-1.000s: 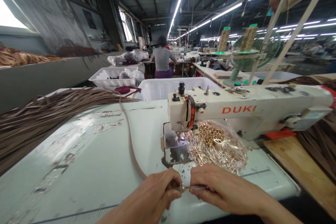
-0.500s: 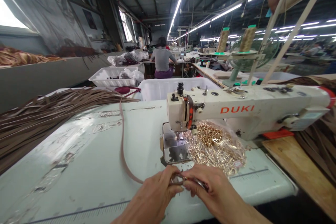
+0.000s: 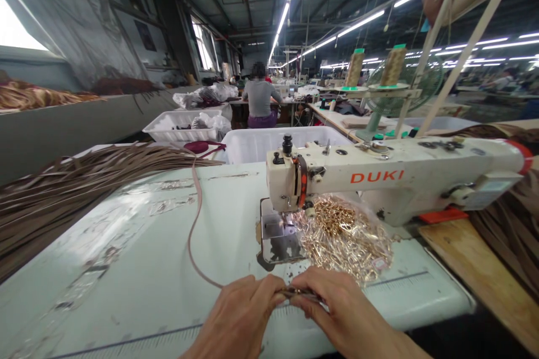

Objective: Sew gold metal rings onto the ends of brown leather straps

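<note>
Strap (image 3: 189,244): long, thin and brown; one end is in the two hands at the front of the surface; the rest makes a big curve on the left, up to the far edge, by the tip of the strip pile
Left hand (image 3: 242,314): thumb and fingers pinched tight on the strap; back of the hand faces up
Right hand (image 3: 341,308): thumb and fingers pinched on the same end, just beside the left hand; the fingers hide most of what they grip
Shiny bit (image 3: 297,290): small and gold, between the two hands; too tiny to see its shape well
Surface (image 3: 143,263): pale green and glossy, with worn tape on the left; ruler marks (image 3: 138,342) run along the front
Gold clips (image 3: 347,241): a big heap in a clear bag, under the machine's arm and near the right hand
Sewing machine (image 3: 328,171): cream, with DUKI in orange letters; a metal plate (image 3: 280,248) is under its needle end
Strip pile (image 3: 96,174): lots of brown strips on the far left
White bin (image 3: 248,147): just behind the surface; a smaller bin (image 3: 168,130) is farther left
Spools (image 3: 394,67): two tan ones with green tops, up on a stand
Person (image 3: 260,101): sits far off in a grey top, back turned to us
</note>
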Demonstrator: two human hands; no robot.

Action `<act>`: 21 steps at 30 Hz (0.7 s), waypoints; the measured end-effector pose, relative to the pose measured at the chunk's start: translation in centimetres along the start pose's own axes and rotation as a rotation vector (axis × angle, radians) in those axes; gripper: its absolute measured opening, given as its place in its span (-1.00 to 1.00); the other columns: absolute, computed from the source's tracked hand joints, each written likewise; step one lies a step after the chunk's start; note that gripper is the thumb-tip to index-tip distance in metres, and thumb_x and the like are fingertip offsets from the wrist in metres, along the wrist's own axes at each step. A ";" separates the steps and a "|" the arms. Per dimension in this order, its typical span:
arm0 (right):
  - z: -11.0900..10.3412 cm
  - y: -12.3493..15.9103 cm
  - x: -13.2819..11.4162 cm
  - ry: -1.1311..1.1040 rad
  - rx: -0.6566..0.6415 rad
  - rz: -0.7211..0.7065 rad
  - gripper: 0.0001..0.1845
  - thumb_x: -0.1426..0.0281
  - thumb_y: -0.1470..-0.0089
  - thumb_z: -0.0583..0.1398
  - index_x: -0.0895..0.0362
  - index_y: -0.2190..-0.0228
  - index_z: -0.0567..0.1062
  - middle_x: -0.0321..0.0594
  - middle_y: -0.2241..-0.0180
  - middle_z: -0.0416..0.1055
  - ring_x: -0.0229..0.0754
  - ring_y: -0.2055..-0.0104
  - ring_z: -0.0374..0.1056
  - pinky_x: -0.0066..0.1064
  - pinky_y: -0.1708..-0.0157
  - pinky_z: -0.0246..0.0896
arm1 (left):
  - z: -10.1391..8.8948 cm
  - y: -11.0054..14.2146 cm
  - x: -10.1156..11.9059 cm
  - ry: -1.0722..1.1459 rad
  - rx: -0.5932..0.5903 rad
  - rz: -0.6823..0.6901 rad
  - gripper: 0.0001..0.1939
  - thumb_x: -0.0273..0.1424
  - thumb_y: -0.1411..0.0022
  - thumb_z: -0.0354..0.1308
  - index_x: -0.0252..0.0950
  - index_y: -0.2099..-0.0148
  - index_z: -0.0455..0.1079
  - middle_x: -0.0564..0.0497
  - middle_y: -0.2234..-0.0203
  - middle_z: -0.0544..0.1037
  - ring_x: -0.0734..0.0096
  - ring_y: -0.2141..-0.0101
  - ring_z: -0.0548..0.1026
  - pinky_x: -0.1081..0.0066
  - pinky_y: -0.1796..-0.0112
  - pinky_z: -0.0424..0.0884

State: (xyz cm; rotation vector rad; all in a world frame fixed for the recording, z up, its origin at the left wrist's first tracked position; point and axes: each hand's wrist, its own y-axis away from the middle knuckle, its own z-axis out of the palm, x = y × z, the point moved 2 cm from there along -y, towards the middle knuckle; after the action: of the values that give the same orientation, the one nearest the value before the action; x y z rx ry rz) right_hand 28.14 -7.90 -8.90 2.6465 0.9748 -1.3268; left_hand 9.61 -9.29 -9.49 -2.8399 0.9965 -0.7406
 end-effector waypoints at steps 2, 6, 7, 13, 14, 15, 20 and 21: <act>-0.1 -0.1 -0.1 0.002 -0.009 0.007 -0.87 0.36 -0.20 0.12 0.10 0.26 0.47 -0.32 0.33 0.46 -0.30 0.28 0.35 -0.53 0.27 0.12 | -0.1 -0.1 -0.2 0.000 -0.003 0.026 -0.78 -0.44 -0.40 -0.20 -0.20 0.12 0.27 0.05 0.37 0.49 0.34 0.41 0.43 0.43 0.38 0.27; -0.4 -0.6 -0.3 0.020 0.009 0.073 -0.78 0.29 -0.20 0.11 0.13 0.41 0.45 -0.34 0.49 0.38 -0.30 0.42 0.27 -0.48 0.39 0.06 | -0.7 -0.6 -0.6 0.149 -0.017 -0.061 -0.79 -0.37 -0.41 -0.15 -0.18 0.12 0.31 0.09 0.40 0.49 0.39 0.39 0.44 0.48 0.33 0.28; -0.4 -0.7 -0.3 0.020 0.023 0.078 -0.75 0.29 -0.20 0.11 0.14 0.45 0.44 -0.34 0.52 0.36 -0.30 0.44 0.26 -0.48 0.41 0.05 | -0.8 -0.8 -0.7 0.205 -0.019 -0.109 -0.81 -0.36 -0.40 -0.11 -0.16 0.11 0.33 0.11 0.40 0.50 0.42 0.40 0.44 0.51 0.33 0.28; 0.9 -1.4 1.6 -0.182 0.076 0.181 -0.70 0.22 -0.18 0.12 0.15 0.48 0.44 -0.34 0.56 0.37 -0.29 0.50 0.30 -0.51 0.47 0.11 | -1.6 -2.9 -1.5 0.349 -0.039 -0.176 -0.81 -0.35 -0.35 -0.02 -0.21 0.25 0.41 0.18 0.58 0.42 0.54 0.55 0.38 0.59 0.43 0.23; 1.2 -1.6 2.1 -0.242 0.076 0.212 -0.70 0.21 -0.17 0.12 0.16 0.46 0.44 -0.33 0.56 0.39 -0.29 0.51 0.32 -0.52 0.49 0.13 | -1.7 -3.4 -1.8 0.351 -0.063 -0.179 -0.80 -0.35 -0.34 -0.02 -0.23 0.27 0.41 0.18 0.61 0.40 0.54 0.56 0.37 0.59 0.45 0.23; 1.4 -2.0 2.7 -0.298 0.072 0.244 -0.70 0.21 -0.17 0.12 0.17 0.45 0.44 -0.32 0.55 0.41 -0.29 0.53 0.34 -0.53 0.50 0.15 | -1.8 -4.1 -2.3 0.339 -0.101 -0.179 -0.80 -0.36 -0.33 -0.03 -0.24 0.28 0.40 0.18 0.61 0.39 0.54 0.56 0.38 0.60 0.46 0.23; 0.7 -5.0 5.0 -0.029 -0.007 0.289 -0.71 0.30 -0.18 0.09 0.17 0.50 0.46 -0.26 0.54 0.47 -0.23 0.48 0.40 -0.50 0.47 0.18 | -1.8 -8.6 -5.6 0.126 -0.265 -0.099 -0.83 -0.49 -0.17 -0.02 -0.24 0.34 0.40 0.15 0.52 0.47 0.49 0.48 0.43 0.59 0.46 0.24; 0.2 -5.6 5.3 0.137 -0.014 0.270 -0.74 0.33 -0.16 0.11 0.17 0.49 0.49 -0.23 0.51 0.49 -0.20 0.44 0.41 -0.48 0.44 0.18 | -1.7 -9.5 -6.3 0.092 -0.279 -0.080 -0.83 -0.51 -0.13 0.00 -0.23 0.35 0.40 0.15 0.52 0.48 0.47 0.47 0.43 0.57 0.45 0.25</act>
State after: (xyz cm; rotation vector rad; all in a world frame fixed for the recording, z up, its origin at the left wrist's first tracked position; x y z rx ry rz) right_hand 27.33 -0.69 -11.47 2.7648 0.6037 -1.0906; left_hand 10.13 2.20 -8.81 -3.1250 1.0836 -0.8044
